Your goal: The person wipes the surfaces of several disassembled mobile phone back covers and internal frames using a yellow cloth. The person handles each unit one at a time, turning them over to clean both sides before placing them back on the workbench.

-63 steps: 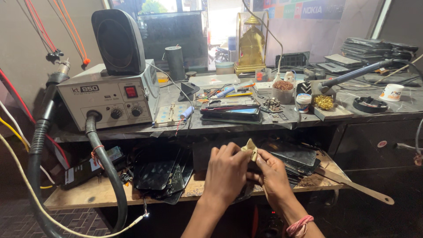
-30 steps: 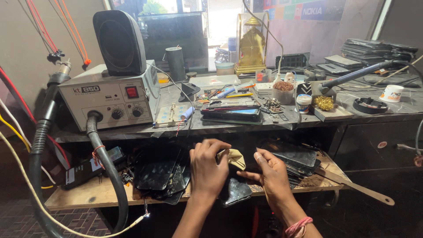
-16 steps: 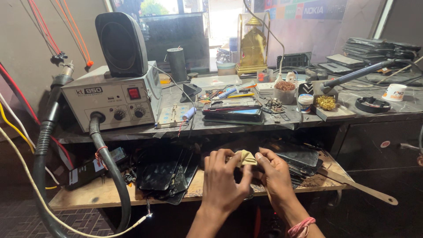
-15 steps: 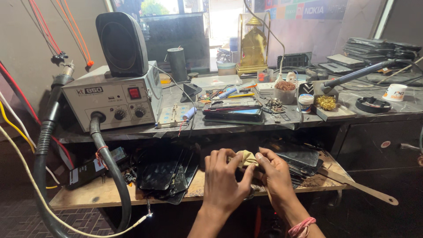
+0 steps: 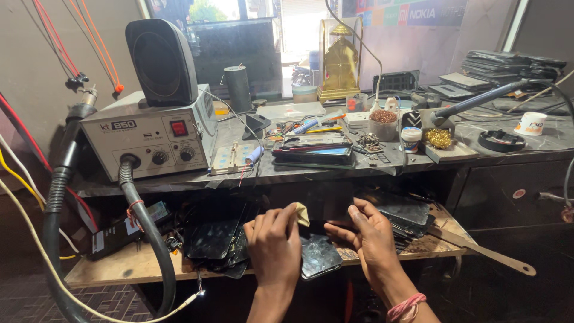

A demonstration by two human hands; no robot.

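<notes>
At the far left of the frame a thick black hose (image 5: 57, 203) runs down from the upper left, and a second one loops out of the grey rework station (image 5: 146, 140) that sits on your bench (image 5: 335, 170) with a black speaker (image 5: 162, 60) on top of it. Below the bench, a wooden shelf (image 5: 119, 269) carries a heap of dark phone screens (image 5: 218, 239).

Just right of that heap, in the lower middle of the frame, your left hand (image 5: 275, 245) is curled, its fingertips pressed together on a small folded yellowish cloth (image 5: 301, 213) that sticks up past your fingers. Right beside and partly under that hand lies a dark phone panel (image 5: 320, 254), flat over the shelf's front edge. Its surface is glossy black and reflective, with pale smears and a worn, scratched look; its rounded corner shows toward you.

Your right hand (image 5: 371, 239) is just right of the panel, fingers loosely spread and bent, the fingertips touching the panel's upper right edge; it pinches nothing that shows. A pink band (image 5: 405, 306) circles that wrist.

Further right, more dark panels (image 5: 406, 212) are stacked on the shelf, and a long wooden-handled tool (image 5: 484, 251) sticks out past its right end. On the bench above, toward the upper right, stands a soldering iron (image 5: 478, 101) beside a brass wool cleaner (image 5: 441, 139).
</notes>
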